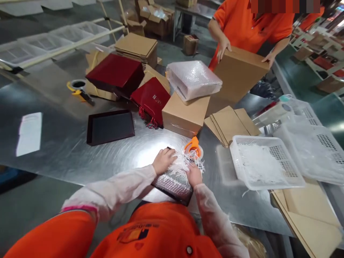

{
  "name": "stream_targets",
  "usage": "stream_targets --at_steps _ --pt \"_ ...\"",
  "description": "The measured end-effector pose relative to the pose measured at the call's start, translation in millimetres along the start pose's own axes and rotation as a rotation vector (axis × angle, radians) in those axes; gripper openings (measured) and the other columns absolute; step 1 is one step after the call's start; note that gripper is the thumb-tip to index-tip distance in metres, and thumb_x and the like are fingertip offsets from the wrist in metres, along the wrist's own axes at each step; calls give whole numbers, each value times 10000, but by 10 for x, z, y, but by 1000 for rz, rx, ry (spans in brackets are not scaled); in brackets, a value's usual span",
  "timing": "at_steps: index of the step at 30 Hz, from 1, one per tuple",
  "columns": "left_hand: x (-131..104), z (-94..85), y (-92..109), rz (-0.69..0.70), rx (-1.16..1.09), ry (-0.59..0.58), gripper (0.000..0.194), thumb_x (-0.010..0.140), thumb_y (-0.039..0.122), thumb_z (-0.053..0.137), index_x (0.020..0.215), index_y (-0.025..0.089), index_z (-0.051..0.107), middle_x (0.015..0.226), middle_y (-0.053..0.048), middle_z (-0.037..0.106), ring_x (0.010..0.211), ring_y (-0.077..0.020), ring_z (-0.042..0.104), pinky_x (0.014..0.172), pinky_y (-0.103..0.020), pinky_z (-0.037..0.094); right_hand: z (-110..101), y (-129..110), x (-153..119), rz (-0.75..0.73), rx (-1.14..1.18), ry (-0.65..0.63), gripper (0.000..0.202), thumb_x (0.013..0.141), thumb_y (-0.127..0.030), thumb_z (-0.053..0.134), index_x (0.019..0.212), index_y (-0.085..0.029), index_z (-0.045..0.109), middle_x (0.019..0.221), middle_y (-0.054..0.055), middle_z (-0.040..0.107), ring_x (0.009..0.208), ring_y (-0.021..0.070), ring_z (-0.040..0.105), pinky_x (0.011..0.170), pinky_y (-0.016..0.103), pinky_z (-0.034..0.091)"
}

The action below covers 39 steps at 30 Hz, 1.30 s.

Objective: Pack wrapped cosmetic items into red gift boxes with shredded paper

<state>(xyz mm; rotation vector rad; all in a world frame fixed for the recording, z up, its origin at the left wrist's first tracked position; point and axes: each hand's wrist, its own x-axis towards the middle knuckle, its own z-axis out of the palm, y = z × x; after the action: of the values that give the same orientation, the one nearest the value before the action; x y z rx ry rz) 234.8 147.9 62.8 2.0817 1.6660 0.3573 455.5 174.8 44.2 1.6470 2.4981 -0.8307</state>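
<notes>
At the table's near edge is a dark open box [184, 203] with a bubble-wrapped item [172, 186] in it. A tuft of white shredded paper [179, 165] lies over the far part of the box. My left hand [163, 160] is closed on the left side of the tuft, fingers bent. From the right, my right hand [194, 174] grips the shreds, its fingertips partly hidden among them. Just beyond my right hand lies an orange tape dispenser [194, 146]. A shallow dark tray-like lid [110, 127] rests farther left on the metal table [67, 150].
Ahead stand a brown carton [185, 114], a bubble-wrapped package [194, 79], red bags [153, 98] and a dark red box [115, 73]. A white basket [240, 168] of shredded paper is at right. Across the table, a co-worker's hands [223, 48] hold a large carton [236, 77].
</notes>
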Motion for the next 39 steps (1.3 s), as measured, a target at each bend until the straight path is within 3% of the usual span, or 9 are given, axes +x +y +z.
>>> stream_targets --at_steps 5,8,11,15,19,25,30,34,39 --pt "-47 77 -68 -31 -178 14 444 845 157 521 1255 239 671 1319 -58 630 1195 -276 561 1038 -408 442 -109 -109 81 126 18 -38 277 907 -174 548 1129 -163 712 1156 109 724 1088 236 653 958 298 474" --pt "-5 59 -146 -56 -282 71 373 796 148 540 1093 248 742 1164 -23 674 1086 -253 606 1002 -399 482 -223 -193 -52 129 -14 -41 462 845 -218 653 1303 -168 626 1237 106 693 1135 244 624 962 307 460" --pt "16 77 -158 21 -326 149 497 703 173 633 1196 215 690 1239 -76 581 1149 -263 569 1041 -422 482 -326 -325 -237 129 -155 125 737 730 -373 782 1401 -174 550 1354 154 603 1216 339 541 973 416 429" --pt "-8 59 -112 88 -343 147 868 607 199 711 1440 183 470 1476 -146 370 1286 -292 486 1108 -429 442 -356 -426 -253 15 -116 265 555 866 -437 637 1364 -196 589 1376 129 602 1243 306 507 981 410 392" --pt "-18 -60 -80 -12 -160 102 747 721 231 656 1440 144 469 1380 -159 536 1273 -321 498 1094 -469 418 -302 -377 -78 -53 -112 175 512 922 -276 558 1429 -214 535 1299 93 668 1207 262 531 973 385 360" --pt "75 -39 -79 -262 202 81 368 854 185 569 1215 197 643 1009 -100 703 1049 -286 598 927 -399 471 -213 -237 -54 103 -242 118 303 880 -226 585 1132 -261 749 1138 84 711 1134 279 537 931 408 328" --pt "93 -9 15 -162 294 -54 258 923 109 461 990 135 709 1063 -151 672 1033 -267 609 898 -375 488 -34 -191 -52 146 -270 176 252 918 -222 554 1054 -259 763 1184 85 675 1126 274 518 905 408 332" --pt "8 -68 236 -197 341 -58 371 874 102 526 1230 41 612 1186 -225 649 1073 -311 614 925 -418 478 25 -194 -3 125 -299 191 251 931 -214 536 1035 -246 762 1188 96 665 1121 267 514 895 404 341" --pt "5 48 284 36 359 -56 523 877 351 606 1325 84 567 1395 -207 555 1273 -341 494 1064 -444 378 -22 -221 -8 100 -282 118 282 906 -176 542 1094 -227 745 1093 97 700 1077 266 558 879 390 356"
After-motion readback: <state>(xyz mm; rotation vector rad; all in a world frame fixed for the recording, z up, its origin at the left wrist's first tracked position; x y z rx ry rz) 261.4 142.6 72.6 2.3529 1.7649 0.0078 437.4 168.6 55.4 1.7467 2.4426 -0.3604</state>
